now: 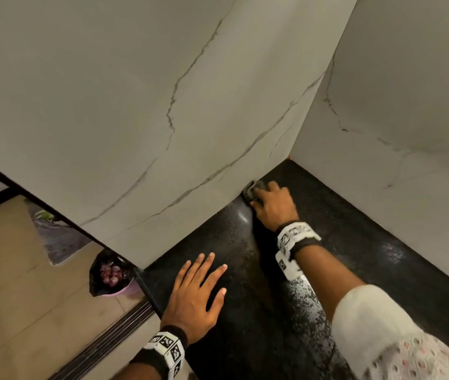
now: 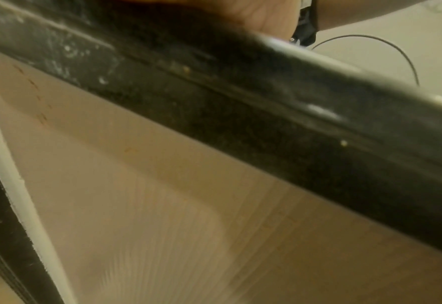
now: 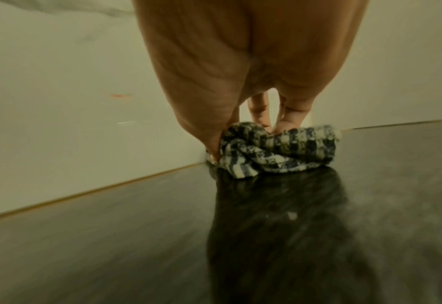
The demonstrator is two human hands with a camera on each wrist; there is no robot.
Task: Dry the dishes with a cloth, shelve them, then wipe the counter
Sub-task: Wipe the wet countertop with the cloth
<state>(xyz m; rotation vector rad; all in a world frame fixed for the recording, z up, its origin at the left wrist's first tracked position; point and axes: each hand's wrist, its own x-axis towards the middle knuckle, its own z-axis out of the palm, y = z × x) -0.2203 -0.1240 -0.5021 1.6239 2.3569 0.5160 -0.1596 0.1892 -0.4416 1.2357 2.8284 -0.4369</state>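
A bunched blue-and-white patterned cloth lies on the black speckled counter, hard against the pale wall near the far corner. My right hand covers the cloth from above, fingers pressing into it and thumb at its left side. My left hand lies flat on the counter near its left end, fingers spread and straight, holding nothing. The left wrist view shows only the counter's dark front edge and a bit of palm. No dishes are in view.
Pale marble-look walls close the counter on the left and the back right. Below the counter's left end, on the tiled floor, stands a pink tub lined with a black bag holding onions. A dark floor track runs alongside.
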